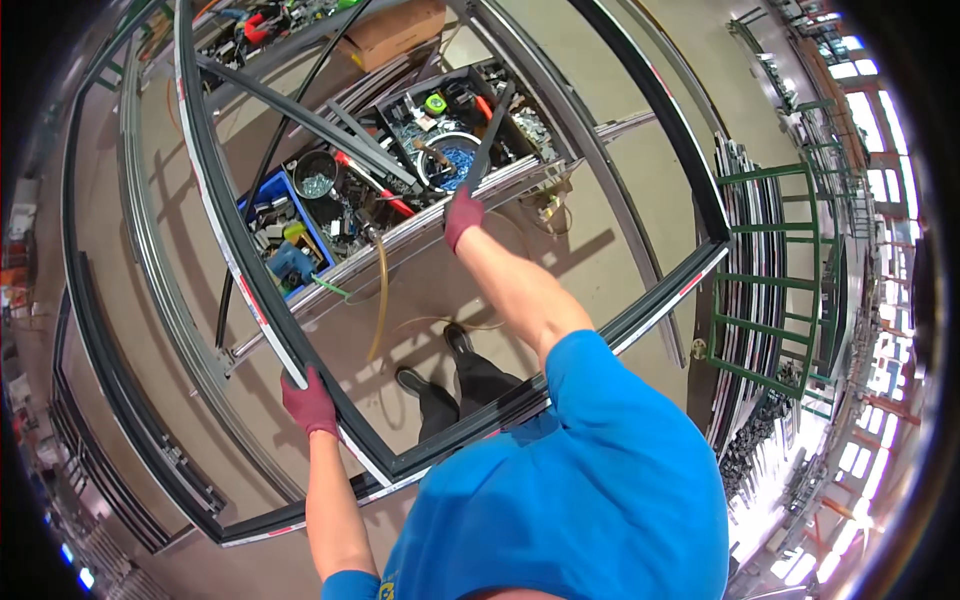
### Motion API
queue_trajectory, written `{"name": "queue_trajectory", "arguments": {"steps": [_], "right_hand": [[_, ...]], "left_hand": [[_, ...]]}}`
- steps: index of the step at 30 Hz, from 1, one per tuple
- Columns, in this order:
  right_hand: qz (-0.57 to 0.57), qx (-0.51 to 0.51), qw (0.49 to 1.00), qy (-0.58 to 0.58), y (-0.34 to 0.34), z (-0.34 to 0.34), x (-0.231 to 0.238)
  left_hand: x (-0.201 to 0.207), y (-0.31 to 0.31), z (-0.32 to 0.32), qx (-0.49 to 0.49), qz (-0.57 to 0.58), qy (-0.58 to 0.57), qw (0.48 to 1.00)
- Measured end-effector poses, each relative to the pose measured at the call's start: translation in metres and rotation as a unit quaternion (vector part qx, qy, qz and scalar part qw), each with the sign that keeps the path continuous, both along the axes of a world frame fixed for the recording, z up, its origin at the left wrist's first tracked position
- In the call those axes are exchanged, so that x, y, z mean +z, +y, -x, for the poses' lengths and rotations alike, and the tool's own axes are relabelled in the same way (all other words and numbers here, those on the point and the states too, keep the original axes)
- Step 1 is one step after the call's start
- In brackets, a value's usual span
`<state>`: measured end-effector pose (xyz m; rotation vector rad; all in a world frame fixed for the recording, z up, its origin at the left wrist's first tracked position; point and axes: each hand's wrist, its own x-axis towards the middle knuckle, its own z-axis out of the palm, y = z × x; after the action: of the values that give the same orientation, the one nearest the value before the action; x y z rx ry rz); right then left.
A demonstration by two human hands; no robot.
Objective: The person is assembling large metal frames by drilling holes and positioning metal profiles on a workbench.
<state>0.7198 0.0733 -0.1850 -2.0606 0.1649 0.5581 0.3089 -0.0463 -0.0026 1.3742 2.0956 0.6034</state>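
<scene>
A large black frame (640, 312) with a pale, red-marked outer edge surrounds my body. My left hand (310, 402), in a maroon glove, is closed around the frame's left side near its lower corner. My right hand (463, 217), also gloved, reaches through the opening. It grips the lower end of a dark grey flat bar (492, 135), which slants up and right across the tool tray. Just left of the bar sits a round bowl of blue screws (455, 165). The fingers of the right hand are partly hidden from above.
Under the frame, a tool tray holds a green tape measure (435, 103), red-handled tools and a bowl of silver fasteners (316, 176). A blue crate (290, 232) stands at its left end. A yellowish hose (383, 300) hangs down. Green racks (765, 280) with stacked profiles stand right.
</scene>
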Motion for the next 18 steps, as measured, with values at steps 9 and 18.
{"name": "queue_trajectory", "arguments": {"steps": [9, 18], "right_hand": [[-0.169, 0.072, 0.894, 0.409, 0.033, -0.122, -0.092], [-0.064, 0.352, 0.933, 0.031, -0.025, -0.054, 0.025]], "left_hand": [[0.000, 0.016, -0.032, -0.057, -0.016, -0.030, 0.998], [0.004, 0.013, -0.027, -0.039, -0.006, 0.006, 0.999]]}}
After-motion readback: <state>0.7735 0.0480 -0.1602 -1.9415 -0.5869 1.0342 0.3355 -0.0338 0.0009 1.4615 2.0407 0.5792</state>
